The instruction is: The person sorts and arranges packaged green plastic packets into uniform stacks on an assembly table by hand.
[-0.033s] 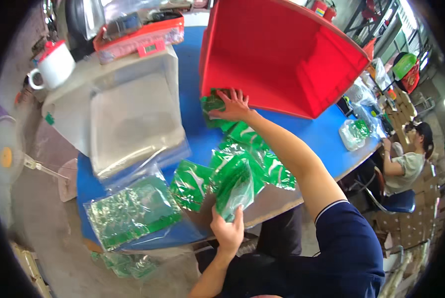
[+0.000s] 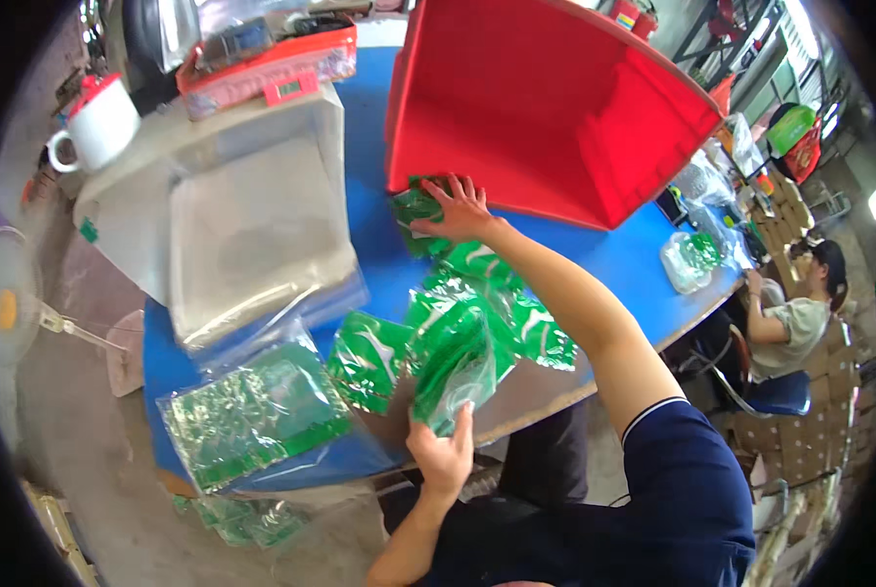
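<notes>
On the blue tabletop | right hand lay flat on green packets by tipped red bin | left hand gripped green packet bundle

Green foil sachets strewn on blue table, clear bag of green sachets at near-left edge

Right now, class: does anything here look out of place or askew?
Yes. The large red plastic bin lies tipped on its side on the blue table, and green plastic packets lie on the floor below the table's near edge.
</notes>
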Tool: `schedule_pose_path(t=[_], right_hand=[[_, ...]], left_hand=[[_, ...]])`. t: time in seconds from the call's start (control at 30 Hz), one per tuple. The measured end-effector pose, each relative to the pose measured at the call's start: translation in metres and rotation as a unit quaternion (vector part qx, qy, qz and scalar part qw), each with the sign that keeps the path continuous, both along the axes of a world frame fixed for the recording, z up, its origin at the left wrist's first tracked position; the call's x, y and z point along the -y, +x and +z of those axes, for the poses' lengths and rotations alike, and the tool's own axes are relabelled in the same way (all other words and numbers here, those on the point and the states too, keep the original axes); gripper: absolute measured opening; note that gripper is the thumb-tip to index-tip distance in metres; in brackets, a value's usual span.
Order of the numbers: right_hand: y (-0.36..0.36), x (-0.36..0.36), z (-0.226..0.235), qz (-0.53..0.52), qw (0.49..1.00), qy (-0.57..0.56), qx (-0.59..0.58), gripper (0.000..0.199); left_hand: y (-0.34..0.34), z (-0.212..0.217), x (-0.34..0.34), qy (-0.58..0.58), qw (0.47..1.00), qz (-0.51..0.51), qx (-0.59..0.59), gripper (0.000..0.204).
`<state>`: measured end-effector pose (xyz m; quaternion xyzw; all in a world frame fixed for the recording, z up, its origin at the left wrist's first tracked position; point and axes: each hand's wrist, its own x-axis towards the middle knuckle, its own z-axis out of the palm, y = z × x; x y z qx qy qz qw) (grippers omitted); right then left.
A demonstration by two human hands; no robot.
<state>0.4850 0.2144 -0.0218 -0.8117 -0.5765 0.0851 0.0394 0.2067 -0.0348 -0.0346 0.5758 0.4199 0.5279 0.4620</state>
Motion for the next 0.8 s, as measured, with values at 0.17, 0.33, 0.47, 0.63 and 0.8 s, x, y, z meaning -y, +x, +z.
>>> schedule_pose_path(t=[0.17, 0.33, 0.47, 0.63, 0.8], right_hand=[[0.015, 0.095, -0.013, 0.103, 0.993, -0.033, -0.036, 0.103], [-0.001, 0.157, 0.003, 0.07, 0.956, 0.28, 0.048, 0.08], [-0.14, 0.183, 0.021, 0.276, 0.925, 0.261, -0.01, 0.075], [-0.118, 0.157, -0.017, 0.319, 0.927, 0.19, -0.057, 0.082], [-0.09, 0.142, -0.007, 0.366, 0.913, 0.181, 0.019, 0.087]], left_hand=[[-0.027, -0.022, 0.001, -0.019, 0.993, -0.117, 0.0, 0.033], [-0.066, -0.002, 0.063, -0.337, 0.877, -0.228, 0.256, 0.042], [-0.092, -0.037, 0.114, -0.422, 0.774, -0.259, 0.394, 0.049], [-0.104, -0.053, 0.139, -0.429, 0.744, -0.272, 0.434, 0.046], [-0.102, -0.029, 0.149, -0.397, 0.805, -0.202, 0.393, 0.052]])
